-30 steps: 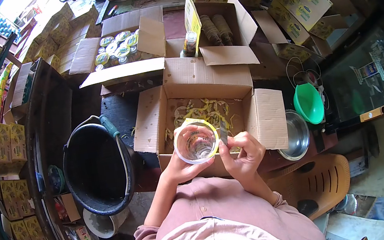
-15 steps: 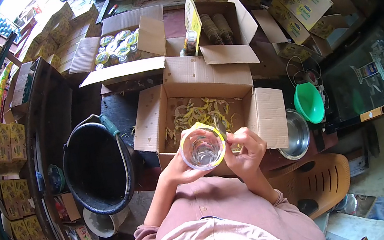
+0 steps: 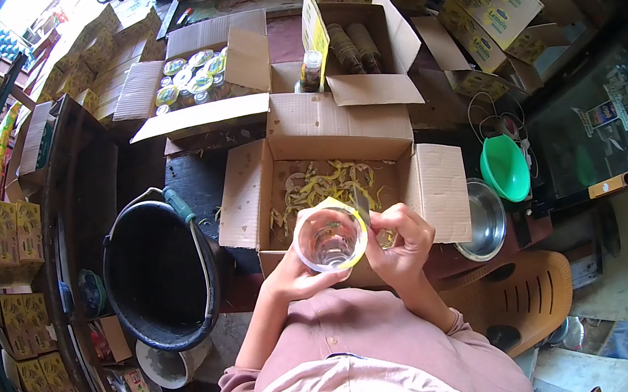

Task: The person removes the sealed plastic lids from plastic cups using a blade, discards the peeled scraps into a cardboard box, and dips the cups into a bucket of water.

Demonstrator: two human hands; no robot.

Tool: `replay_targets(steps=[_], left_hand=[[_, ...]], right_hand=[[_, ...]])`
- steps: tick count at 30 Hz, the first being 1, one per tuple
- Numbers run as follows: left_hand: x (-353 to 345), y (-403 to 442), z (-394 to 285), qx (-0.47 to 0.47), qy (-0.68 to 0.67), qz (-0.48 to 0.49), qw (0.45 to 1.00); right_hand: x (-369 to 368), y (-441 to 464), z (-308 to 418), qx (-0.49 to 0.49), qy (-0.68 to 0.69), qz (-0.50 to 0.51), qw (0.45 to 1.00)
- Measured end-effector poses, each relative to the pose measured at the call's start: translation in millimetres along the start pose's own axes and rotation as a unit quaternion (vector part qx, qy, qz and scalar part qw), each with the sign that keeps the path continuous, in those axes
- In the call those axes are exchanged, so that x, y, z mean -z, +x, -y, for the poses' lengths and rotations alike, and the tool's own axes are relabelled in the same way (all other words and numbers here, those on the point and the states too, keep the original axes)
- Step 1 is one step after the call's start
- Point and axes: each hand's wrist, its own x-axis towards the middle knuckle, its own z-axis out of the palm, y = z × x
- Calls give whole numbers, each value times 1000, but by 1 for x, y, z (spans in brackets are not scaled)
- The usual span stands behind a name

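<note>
A clear plastic cup (image 3: 331,239) with a yellow-edged rim is tipped so that I look down into its mouth. My left hand (image 3: 290,274) is closed around its left side and underside. Fingers bent in a pinch, my right hand (image 3: 401,244) holds a narrow dark knife blade (image 3: 362,199) upright against the cup's right rim; its handle is hidden in the fingers. Beyond both hands, an open cardboard box (image 3: 263,203) contains many curled yellow and whitish strips (image 3: 328,181).
A black bucket (image 3: 114,294) stands left; a metal bowl (image 3: 500,211) and green plastic basin (image 3: 505,167) are right. Behind, one carton (image 3: 247,58) holds lidded cups (image 3: 195,73), and another (image 3: 400,77) holds stacked cups (image 3: 354,48). An orange chair (image 3: 536,286) is at lower right.
The cup has turned a little in my left hand, and yellow now shows farther down its right rim. My right hand and the blade stay almost in place.
</note>
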Motion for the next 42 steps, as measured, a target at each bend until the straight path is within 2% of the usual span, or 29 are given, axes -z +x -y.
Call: replay_targets(steps=[3, 6, 9, 11, 12, 17, 20, 23, 29, 35, 40, 42], left_hand=[[2, -1, 11, -11, -130, -29, 991], [9, -8, 20, 64, -175, -76, 980], [9, -3, 24, 28, -81, -85, 993], [14, -6, 35, 41, -96, -89, 991], [12, -4, 35, 44, -104, -91, 989], [10, -1, 29, 34, -152, -83, 984], [8, 1, 27, 24, -108, -91, 990], [1, 4, 16, -8, -41, -91, 995], [-4, 2, 17, -9, 38, -104, 994], [-4, 0, 14, -23, 159, -44, 986], [0, -1, 15, -11, 72, -55, 996], [1, -1, 14, -11, 31, -60, 998]], right_hand=[[-2, 0, -2, -16, 16, -25, 999], [-4, -1, -5, -12, 22, -45, 999], [-4, 4, -2, -18, -31, -37, 999], [-3, 11, -4, -35, -88, -9, 995], [-2, 12, -8, -77, -48, 2, 996], [-1, 8, -7, -45, -12, -8, 999], [-6, 4, 2, 9, -40, -17, 999], [-12, 0, 4, 1, -23, -12, 1000], [-15, -2, 4, 10, -50, -17, 999], [-11, 2, -4, 25, -60, -24, 998], [-6, 4, -9, -48, -1, -35, 998], [-6, 3, -7, -24, 7, -37, 999]])
